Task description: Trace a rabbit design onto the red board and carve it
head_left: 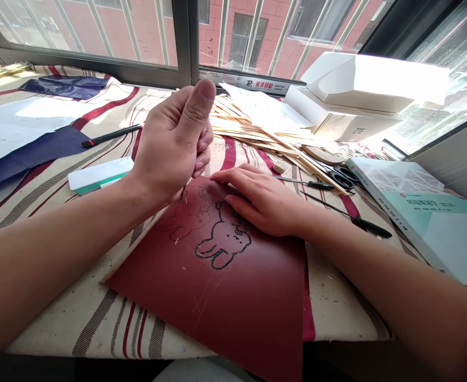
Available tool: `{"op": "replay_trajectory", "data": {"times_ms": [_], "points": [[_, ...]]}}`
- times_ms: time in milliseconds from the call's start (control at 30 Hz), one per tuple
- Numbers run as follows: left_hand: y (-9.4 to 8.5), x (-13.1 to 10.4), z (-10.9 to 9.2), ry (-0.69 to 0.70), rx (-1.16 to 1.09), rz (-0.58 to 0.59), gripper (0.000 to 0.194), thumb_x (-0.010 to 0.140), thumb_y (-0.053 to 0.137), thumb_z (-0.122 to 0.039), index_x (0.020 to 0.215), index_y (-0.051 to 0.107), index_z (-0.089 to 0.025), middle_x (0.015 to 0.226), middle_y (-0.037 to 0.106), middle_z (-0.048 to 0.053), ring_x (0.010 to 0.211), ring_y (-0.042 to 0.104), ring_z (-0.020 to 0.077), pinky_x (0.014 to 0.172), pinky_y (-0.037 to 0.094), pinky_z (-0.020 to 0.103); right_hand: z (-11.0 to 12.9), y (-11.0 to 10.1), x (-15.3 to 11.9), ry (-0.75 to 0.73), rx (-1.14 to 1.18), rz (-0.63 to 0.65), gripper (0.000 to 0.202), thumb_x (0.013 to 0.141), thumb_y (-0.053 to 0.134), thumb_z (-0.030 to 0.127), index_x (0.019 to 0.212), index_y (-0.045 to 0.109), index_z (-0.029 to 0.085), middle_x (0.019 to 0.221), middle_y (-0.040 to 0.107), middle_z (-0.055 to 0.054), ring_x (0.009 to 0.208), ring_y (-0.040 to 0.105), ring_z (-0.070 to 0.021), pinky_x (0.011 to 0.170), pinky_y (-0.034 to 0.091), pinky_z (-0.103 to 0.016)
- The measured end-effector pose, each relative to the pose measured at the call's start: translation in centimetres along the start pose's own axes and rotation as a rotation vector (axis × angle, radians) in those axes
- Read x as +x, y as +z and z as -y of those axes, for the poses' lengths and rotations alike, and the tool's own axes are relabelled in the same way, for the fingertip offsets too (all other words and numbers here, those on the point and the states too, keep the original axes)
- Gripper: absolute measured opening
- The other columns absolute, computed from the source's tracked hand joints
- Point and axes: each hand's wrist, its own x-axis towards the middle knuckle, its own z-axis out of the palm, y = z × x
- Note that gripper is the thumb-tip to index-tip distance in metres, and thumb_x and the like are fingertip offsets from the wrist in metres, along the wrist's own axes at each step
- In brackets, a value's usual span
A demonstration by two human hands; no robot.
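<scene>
My left hand (173, 132) is a fist with the thumb on top, raised over the far left part of a dark red board (253, 313). A thin dark shaft (183, 193) shows below the fist, reaching down to the board; the handle is hidden in my fingers. My right hand (261, 199) lies flat on the board's far edge, fingers stretched out. Beside its fingertips a rabbit outline (223, 239) is cut in thick black lines, partly covered by the hand. A fainter rabbit drawing (189, 212) lies left of it, under my left fist.
Two thin black-handled tools (370, 227), black scissors (342, 178) and a pile of wooden strips (253, 130) lie at the right and back. A book (443, 212) and white box (356, 124) stand right. A pen (112, 136) and a white-green block (98, 174) lie left.
</scene>
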Motion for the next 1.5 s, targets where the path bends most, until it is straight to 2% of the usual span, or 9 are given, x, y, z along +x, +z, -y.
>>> {"op": "replay_trajectory", "data": {"times_ms": [233, 333, 500, 633, 800, 933, 1200, 1367, 1500], "points": [[0.1, 0.0, -0.3, -0.033, -0.022, -0.039, 0.056, 0.118, 0.043, -0.032, 0.063, 0.041, -0.022, 0.05, 0.032, -0.006, 0.041, 0.021, 0.0088, 0.041, 0.012, 0.028, 0.1, -0.2, 0.0, 0.006, 0.004, 0.008, 0.036, 0.109, 0.043, 0.023, 0.14, 0.058, 0.012, 0.13, 0.075, -0.02, 0.118, 0.065, -0.0321, 0.101, 0.053, -0.05], [0.3, 0.1, -0.7, -0.057, 0.009, -0.039, 0.058, 0.118, 0.038, -0.035, 0.061, 0.042, -0.022, 0.049, 0.029, -0.005, 0.039, 0.019, 0.0091, 0.04, 0.012, 0.028, 0.0, -0.1, 0.0, -0.001, -0.004, 0.001, 0.038, 0.109, 0.043, 0.023, 0.141, 0.059, 0.009, 0.13, 0.074, -0.021, 0.117, 0.065, -0.0325, 0.101, 0.053, -0.05], [0.3, 0.0, -0.5, -0.085, -0.028, -0.085, 0.056, 0.112, 0.058, -0.039, 0.059, 0.047, -0.022, 0.049, 0.031, -0.005, 0.038, 0.019, 0.0074, 0.04, 0.009, 0.028, -0.1, 0.0, 0.0, -0.002, -0.01, 0.003, 0.038, 0.109, 0.043, 0.024, 0.14, 0.059, 0.009, 0.13, 0.074, -0.021, 0.117, 0.065, -0.032, 0.101, 0.053, -0.05], [0.5, -0.1, -0.4, -0.046, -0.024, -0.077, 0.058, 0.114, 0.052, -0.039, 0.058, 0.046, -0.021, 0.048, 0.029, -0.005, 0.038, 0.016, 0.0065, 0.039, 0.011, 0.028, 0.0, 0.0, 0.0, 0.002, -0.001, 0.001, 0.037, 0.109, 0.042, 0.024, 0.141, 0.059, 0.011, 0.132, 0.074, -0.021, 0.119, 0.065, -0.0316, 0.102, 0.053, -0.05], [0.6, -0.2, -0.7, -0.07, -0.007, -0.071, 0.058, 0.116, 0.046, -0.034, 0.06, 0.045, -0.021, 0.049, 0.03, -0.006, 0.039, 0.018, 0.0066, 0.041, 0.009, 0.027, 0.0, 0.0, 0.0, -0.017, -0.003, 0.003, 0.039, 0.109, 0.042, 0.023, 0.14, 0.059, 0.007, 0.13, 0.074, -0.022, 0.118, 0.065, -0.0318, 0.102, 0.053, -0.05], [0.6, -0.3, -0.9, -0.031, 0.033, -0.06, 0.058, 0.117, 0.043, -0.032, 0.061, 0.043, -0.021, 0.049, 0.03, -0.007, 0.039, 0.02, 0.0067, 0.04, 0.01, 0.027, -0.1, -0.1, 0.0, -0.002, 0.005, 0.011, 0.037, 0.109, 0.043, 0.023, 0.141, 0.059, 0.011, 0.132, 0.074, -0.021, 0.12, 0.065, -0.032, 0.103, 0.052, -0.051], [0.6, -0.4, -0.9, -0.058, 0.052, -0.052, 0.058, 0.117, 0.043, -0.034, 0.061, 0.043, -0.021, 0.048, 0.03, -0.007, 0.038, 0.02, 0.0067, 0.04, 0.01, 0.028, 0.0, -0.1, 0.0, 0.004, 0.009, 0.015, 0.038, 0.109, 0.043, 0.022, 0.142, 0.059, 0.011, 0.135, 0.074, -0.02, 0.122, 0.064, -0.0325, 0.105, 0.052, -0.052], [0.8, -0.5, -1.0, -0.057, 0.016, -0.048, 0.058, 0.117, 0.045, -0.033, 0.061, 0.044, -0.02, 0.048, 0.031, -0.007, 0.039, 0.02, 0.0059, 0.041, 0.009, 0.027, 0.1, -0.1, 0.0, 0.001, 0.0, 0.018, 0.041, 0.109, 0.042, 0.021, 0.143, 0.059, 0.006, 0.134, 0.073, -0.022, 0.122, 0.064, -0.0333, 0.105, 0.052, -0.052], [1.0, -0.4, -1.1, -0.047, 0.031, -0.043, 0.059, 0.117, 0.042, -0.03, 0.059, 0.04, -0.02, 0.047, 0.029, -0.007, 0.038, 0.021, 0.0056, 0.039, 0.01, 0.026, 0.1, -0.1, 0.1, 0.004, 0.005, 0.02, 0.038, 0.108, 0.043, 0.02, 0.141, 0.059, 0.011, 0.132, 0.074, -0.02, 0.121, 0.064, -0.0333, 0.104, 0.051, -0.052]]}}
